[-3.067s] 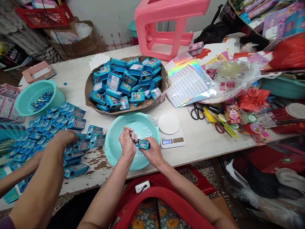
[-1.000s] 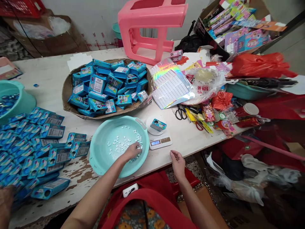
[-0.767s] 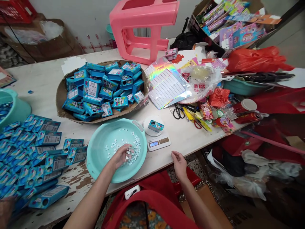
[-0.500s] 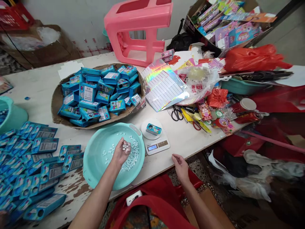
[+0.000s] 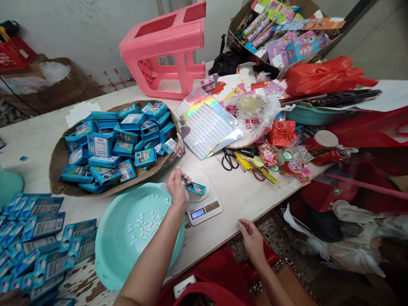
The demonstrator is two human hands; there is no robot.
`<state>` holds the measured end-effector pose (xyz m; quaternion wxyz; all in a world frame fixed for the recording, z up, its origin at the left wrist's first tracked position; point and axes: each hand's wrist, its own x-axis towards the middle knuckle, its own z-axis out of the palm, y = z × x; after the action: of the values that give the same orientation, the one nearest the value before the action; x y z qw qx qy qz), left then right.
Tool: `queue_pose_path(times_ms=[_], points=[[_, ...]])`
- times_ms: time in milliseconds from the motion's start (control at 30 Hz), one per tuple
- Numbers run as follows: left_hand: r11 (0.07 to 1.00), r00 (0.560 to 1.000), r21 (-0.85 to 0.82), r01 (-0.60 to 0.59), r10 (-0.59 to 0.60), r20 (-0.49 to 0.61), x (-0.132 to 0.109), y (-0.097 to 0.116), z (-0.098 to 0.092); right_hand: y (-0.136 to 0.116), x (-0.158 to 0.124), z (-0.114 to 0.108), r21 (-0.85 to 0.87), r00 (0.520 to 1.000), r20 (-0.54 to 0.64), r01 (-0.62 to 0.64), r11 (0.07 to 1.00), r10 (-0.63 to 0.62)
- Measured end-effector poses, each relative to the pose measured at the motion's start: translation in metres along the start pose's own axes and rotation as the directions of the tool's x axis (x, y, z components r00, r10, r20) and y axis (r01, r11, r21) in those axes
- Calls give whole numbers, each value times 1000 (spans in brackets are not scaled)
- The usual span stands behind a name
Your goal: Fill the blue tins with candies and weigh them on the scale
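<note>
Candies (image 5: 183, 181) are sitting in left hand's (image 5: 177, 190) closed grip beside the scale (image 5: 208, 209); right hand's (image 5: 254, 243) hanging half-curled by bench's (image 5: 245, 187) front edge.

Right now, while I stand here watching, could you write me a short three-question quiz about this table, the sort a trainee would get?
1. What is on the plate of the white scale, next to the left hand?
A) scissors
B) a blue box
C) a pink stool

2. True or false: the right hand is outside the turquoise basin.

3. Fill in: loose inside the basin lie small white ____.

Key: 1. B. 2. True. 3. Pieces.
</note>
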<state>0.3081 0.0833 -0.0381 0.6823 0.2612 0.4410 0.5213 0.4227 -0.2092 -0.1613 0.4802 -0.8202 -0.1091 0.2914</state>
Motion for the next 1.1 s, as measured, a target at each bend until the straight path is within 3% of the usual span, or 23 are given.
queue_pose_path(times_ms=[233,667,800,967,1100], points=[[991,991,42,-127,128,-36,0,-11,7,-2,7,-6,-1,999,-32,-30,1000,30],[997,996,-13,-81,80,-47,2,-8,-1,-12,12,-4,-25,1000,-20,-9,1000,9],[995,993,1,-97,97,-73,4,10,-20,-6,11,-7,-17,999,-48,-12,1000,11],[989,982,73,-131,139,-127,3,35,-63,-3,7,-11,9,998,-69,-13,1000,13],[984,972,125,-126,148,-183,-3,41,-91,-2,1,-8,28,997,-72,-8,1000,10]])
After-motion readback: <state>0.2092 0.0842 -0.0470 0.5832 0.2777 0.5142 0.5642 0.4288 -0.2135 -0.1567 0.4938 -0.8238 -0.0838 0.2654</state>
